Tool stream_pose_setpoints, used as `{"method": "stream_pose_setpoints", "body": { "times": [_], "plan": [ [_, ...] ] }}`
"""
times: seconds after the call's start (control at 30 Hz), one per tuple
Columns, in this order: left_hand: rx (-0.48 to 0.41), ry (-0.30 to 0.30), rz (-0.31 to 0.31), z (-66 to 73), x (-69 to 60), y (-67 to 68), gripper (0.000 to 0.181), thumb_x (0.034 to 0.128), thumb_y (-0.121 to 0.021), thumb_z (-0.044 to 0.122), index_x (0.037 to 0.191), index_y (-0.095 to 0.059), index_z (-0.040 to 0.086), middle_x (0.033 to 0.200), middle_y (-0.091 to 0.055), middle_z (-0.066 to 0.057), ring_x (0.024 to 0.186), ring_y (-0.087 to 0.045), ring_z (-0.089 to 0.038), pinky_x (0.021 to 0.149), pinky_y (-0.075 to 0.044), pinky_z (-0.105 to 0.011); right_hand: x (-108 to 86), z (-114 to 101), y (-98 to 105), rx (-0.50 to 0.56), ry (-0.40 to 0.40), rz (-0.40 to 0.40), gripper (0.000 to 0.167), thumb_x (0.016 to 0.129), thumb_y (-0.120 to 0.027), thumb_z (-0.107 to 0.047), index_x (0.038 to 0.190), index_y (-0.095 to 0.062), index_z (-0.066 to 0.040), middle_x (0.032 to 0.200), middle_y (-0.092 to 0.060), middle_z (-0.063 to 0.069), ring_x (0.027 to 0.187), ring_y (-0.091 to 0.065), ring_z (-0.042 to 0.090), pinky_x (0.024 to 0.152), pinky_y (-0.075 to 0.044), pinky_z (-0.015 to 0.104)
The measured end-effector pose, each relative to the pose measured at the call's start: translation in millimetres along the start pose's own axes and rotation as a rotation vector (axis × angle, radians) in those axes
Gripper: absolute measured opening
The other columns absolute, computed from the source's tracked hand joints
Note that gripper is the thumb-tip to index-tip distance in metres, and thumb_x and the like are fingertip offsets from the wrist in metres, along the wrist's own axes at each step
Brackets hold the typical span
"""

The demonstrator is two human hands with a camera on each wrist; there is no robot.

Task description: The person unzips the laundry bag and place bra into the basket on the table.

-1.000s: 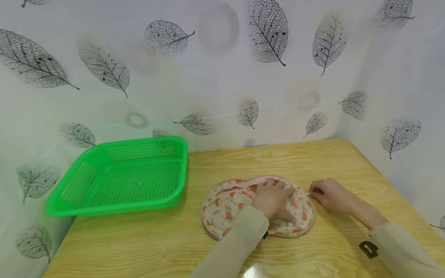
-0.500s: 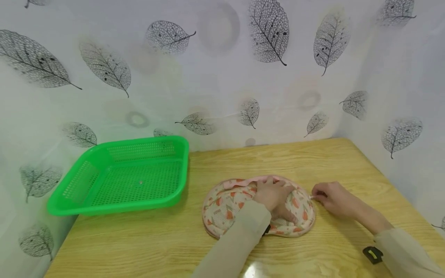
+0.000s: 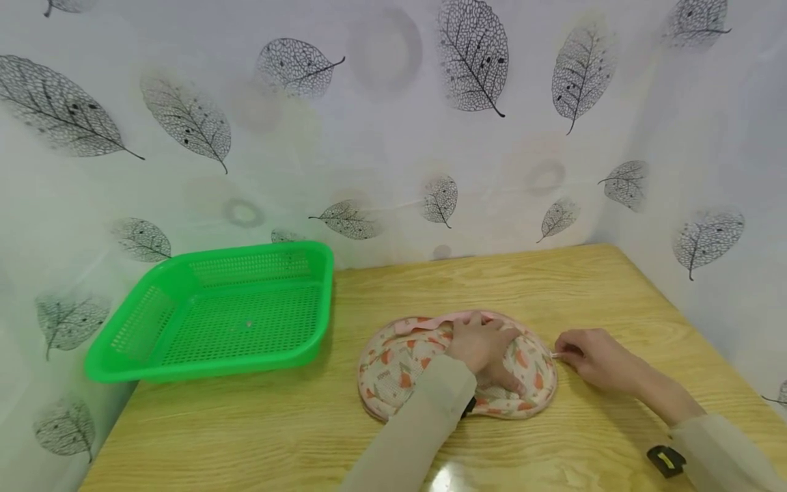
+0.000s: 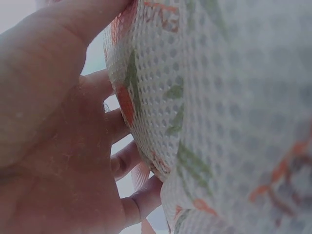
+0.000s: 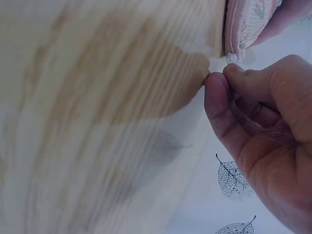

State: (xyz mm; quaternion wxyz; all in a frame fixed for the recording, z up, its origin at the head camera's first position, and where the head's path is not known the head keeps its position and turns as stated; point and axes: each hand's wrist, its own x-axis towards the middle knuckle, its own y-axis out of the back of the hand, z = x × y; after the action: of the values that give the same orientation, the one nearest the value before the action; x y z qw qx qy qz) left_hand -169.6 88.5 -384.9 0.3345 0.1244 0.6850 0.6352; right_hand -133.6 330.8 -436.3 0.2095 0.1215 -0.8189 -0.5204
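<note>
Basically one change since the earlier frames: the right hand (image 3: 595, 359) has slid slightly down and right along the right edge of the bag (image 3: 404, 369), and the white tab (image 3: 556, 355) it pinches has gone with it. Left hand (image 3: 482, 352) hasn't shifted noticeably. Bag hasn't either, nor the basket (image 3: 212, 370).

State of hands: left spread flat on the bag's right half, fingers toward the top of the frame, thumb toward lower right; left wrist view has its fingers apart against the mesh. Right has thumb and index finger pinching the tab, other fingers curled; right wrist view shows the tab between the fingertips and the bag's rim.

Bag: lower center of the frame, just right of middle, lying on the bench (image 3: 258, 437). Two rounded lobes side by side, narrower at the waist. Off-white mesh, red-orange flowers, green leaves, pink trim round the edge. Pink strip (image 3: 421, 326) runs along its upper edge, partly under the left hand. Fabric bulges and wrinkles a bit. Some lettering on the mesh, too blurred to read. Contents can't be made out.

Basket: green, left of frame, well apart from the bag. Leaf-print curtain (image 3: 381, 143) behind.
</note>
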Motion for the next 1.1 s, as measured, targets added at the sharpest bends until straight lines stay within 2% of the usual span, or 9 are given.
{"method": "stream_pose_setpoints", "body": {
  "times": [0.27,0.57,0.7,0.8,1.1],
  "plan": [
    [-0.003,0.001,-0.005,-1.2,-1.1,1.8,0.093,0.0745,-0.070,0.079,0.155,-0.035,0.049,0.163,-0.036,0.020,0.145,-0.038,-0.017,0.112,-0.040,-0.048,-3.0,-1.7,3.3,0.074,-0.027,-0.128,0.019,0.091,-0.065,0.003,0.084,-0.069,-0.015,0.071,-0.057,-0.014,0.063,-0.040,-0.007,0.056,-0.037,0.021],
    [-0.006,-0.009,-0.013,-1.6,-0.9,1.5,0.093,0.0762,-0.069,0.078,0.156,-0.033,0.049,0.164,-0.034,0.019,0.147,-0.036,-0.019,0.113,-0.039,-0.049,-6.3,-0.3,1.1,0.064,0.032,-0.127,0.026,0.093,-0.065,0.001,0.080,-0.066,-0.021,0.068,-0.052,-0.018,0.062,-0.036,-0.008,0.055,-0.034,0.019],
    [-0.014,-0.016,-0.009,-1.4,-0.7,-0.3,0.092,0.0771,-0.069,0.077,0.156,-0.033,0.048,0.164,-0.035,0.018,0.147,-0.036,-0.019,0.113,-0.040,-0.049,-8.1,-1.3,1.0,0.070,0.031,-0.136,0.026,0.093,-0.066,0.000,0.079,-0.065,-0.022,0.066,-0.050,-0.019,0.060,-0.035,-0.008,0.054,-0.033,0.019],
    [-0.014,-0.012,-0.009,-1.4,-0.6,-0.8,0.092,0.0768,-0.070,0.077,0.156,-0.034,0.048,0.164,-0.034,0.018,0.148,-0.036,-0.020,0.113,-0.040,-0.050,-8.9,-2.7,1.4,0.071,0.025,-0.149,0.026,0.094,-0.065,-0.001,0.079,-0.064,-0.022,0.065,-0.048,-0.019,0.059,-0.033,-0.008,0.053,-0.032,0.019],
    [-0.014,0.008,-0.032,-1.0,0.8,1.1,0.094,0.0750,-0.070,0.078,0.156,-0.032,0.051,0.165,-0.033,0.020,0.148,-0.034,-0.017,0.114,-0.038,-0.050,-12.5,-3.9,3.0,0.075,0.085,-0.156,0.030,0.093,-0.062,0.003,0.079,-0.058,-0.022,0.065,-0.040,-0.021,0.058,-0.028,-0.009,0.052,-0.028,0.017]
  ]
}}
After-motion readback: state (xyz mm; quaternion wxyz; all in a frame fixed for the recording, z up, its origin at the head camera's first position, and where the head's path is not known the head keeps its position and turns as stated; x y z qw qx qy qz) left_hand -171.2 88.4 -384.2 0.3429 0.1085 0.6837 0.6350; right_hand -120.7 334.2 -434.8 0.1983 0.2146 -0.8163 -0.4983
